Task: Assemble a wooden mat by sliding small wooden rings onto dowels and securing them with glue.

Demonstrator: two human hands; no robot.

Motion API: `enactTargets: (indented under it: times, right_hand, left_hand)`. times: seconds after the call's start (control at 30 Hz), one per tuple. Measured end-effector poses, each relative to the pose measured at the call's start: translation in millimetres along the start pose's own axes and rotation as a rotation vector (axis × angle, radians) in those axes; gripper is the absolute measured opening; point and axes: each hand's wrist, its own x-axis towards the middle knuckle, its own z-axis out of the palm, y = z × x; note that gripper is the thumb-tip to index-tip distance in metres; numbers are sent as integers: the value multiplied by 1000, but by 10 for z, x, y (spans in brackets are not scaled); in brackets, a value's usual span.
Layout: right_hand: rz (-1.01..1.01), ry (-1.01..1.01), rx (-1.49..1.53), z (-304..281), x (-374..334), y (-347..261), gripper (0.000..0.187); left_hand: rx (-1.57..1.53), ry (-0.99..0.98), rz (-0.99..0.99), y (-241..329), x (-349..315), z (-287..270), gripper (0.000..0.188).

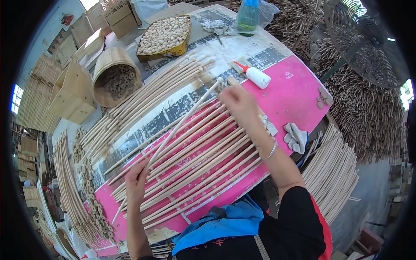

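Note:
My left hand is closed around the lower part of a long pale wooden rod. The rod slants up and away over the others, and a small round ball sits on its far end. My right hand, smeared by motion, is beside that end near a small wood block; what its fingers do is unclear. Beneath both hands lies a row of loose wooden rods on the pink sheet. To the right of the balled tip rests a white glue bottle with a red nozzle.
At the back stands a yellow tray full of wooden balls. More rods with balls lie left of it, near a tipped wooden bucket holding rings. A grey-white glove lies at the right edge; a fan stands beyond.

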Motion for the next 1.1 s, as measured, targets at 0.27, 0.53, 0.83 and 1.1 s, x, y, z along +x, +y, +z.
enactTargets:
  times: [0.27,0.53,0.83,1.1]
  right_hand:
    - [234,7,-680,-937,1036,1252,83]
    - [-19,0,16,-1093,837,887,57]
    - [-217,-282,-270,-895,773,387,55]
    - [-142,-340,-344,-774,806,293,50]
  left_hand:
    - [-2,-30,63,-126,432,226,33]
    - [43,-49,-43,-41,797,327,30]
    - [270,-61,49,-150,1006,332,33]
    - [408,-11,111,-61,1004,366,32]
